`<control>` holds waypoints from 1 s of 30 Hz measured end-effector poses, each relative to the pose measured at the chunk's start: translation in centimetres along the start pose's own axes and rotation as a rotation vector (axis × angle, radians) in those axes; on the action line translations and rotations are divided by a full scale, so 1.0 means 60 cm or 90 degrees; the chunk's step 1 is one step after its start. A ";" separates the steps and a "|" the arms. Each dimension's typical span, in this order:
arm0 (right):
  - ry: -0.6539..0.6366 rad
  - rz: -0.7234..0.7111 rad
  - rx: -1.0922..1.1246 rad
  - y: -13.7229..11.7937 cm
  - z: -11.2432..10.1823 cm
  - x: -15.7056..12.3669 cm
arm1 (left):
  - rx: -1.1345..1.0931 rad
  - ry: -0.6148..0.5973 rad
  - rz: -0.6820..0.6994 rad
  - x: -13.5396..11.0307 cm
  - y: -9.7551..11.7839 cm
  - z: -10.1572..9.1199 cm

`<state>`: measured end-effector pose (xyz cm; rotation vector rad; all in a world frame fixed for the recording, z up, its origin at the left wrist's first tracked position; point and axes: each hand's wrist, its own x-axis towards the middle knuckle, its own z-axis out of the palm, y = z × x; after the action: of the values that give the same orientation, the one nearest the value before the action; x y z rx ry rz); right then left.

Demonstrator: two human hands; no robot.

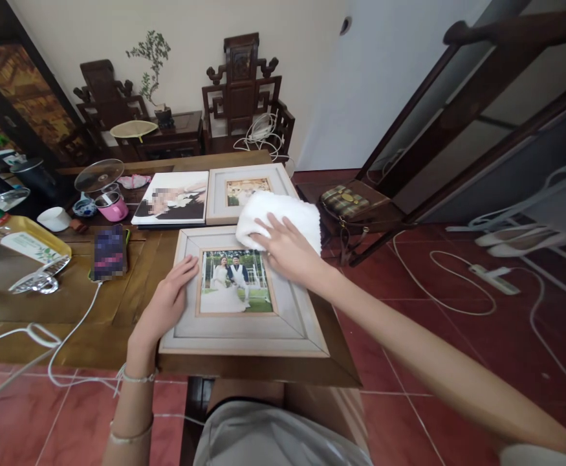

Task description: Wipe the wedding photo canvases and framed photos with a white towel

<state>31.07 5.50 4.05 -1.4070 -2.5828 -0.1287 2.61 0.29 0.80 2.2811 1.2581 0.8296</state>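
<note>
A large picture frame (244, 336) with a pale wide border lies flat near the table's front corner. Its photo (237, 281) shows a couple in wedding clothes. My left hand (163, 304) rests on the frame's left border, its fingers stretched out and lying flat. At the frame's upper right, my right hand (287, 249) holds a white towel (283, 213) with its fingers spread over the cloth. The towel also covers part of a second pale frame (219, 194) behind. Beside that lies a white-edged photo panel (171, 197).
On the wooden table (141, 317) at left are a phone (109, 252) on a cable, an oil bottle (25, 236), a clear hair claw (40, 275) and a pink cup (112, 206). A checked bag (345, 199) sits right of the table; cables (445, 304) cross the red floor.
</note>
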 end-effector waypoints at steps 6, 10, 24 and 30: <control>-0.075 -0.128 -0.021 -0.050 -0.021 -0.063 | 0.011 0.022 -0.003 0.000 -0.004 0.007; -0.139 -0.194 0.085 -0.106 -0.054 -0.154 | 0.015 0.032 0.000 -0.001 -0.006 0.009; -0.051 -0.128 0.126 -0.126 -0.030 -0.150 | 0.023 -0.007 0.003 0.000 -0.001 0.001; 0.007 0.005 0.013 -0.049 -0.005 -0.055 | 0.014 -0.016 -0.006 0.000 0.001 -0.001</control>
<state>30.39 1.13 3.71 -1.4060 -2.5616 -0.1077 2.59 0.26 0.89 2.2935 1.2726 0.7848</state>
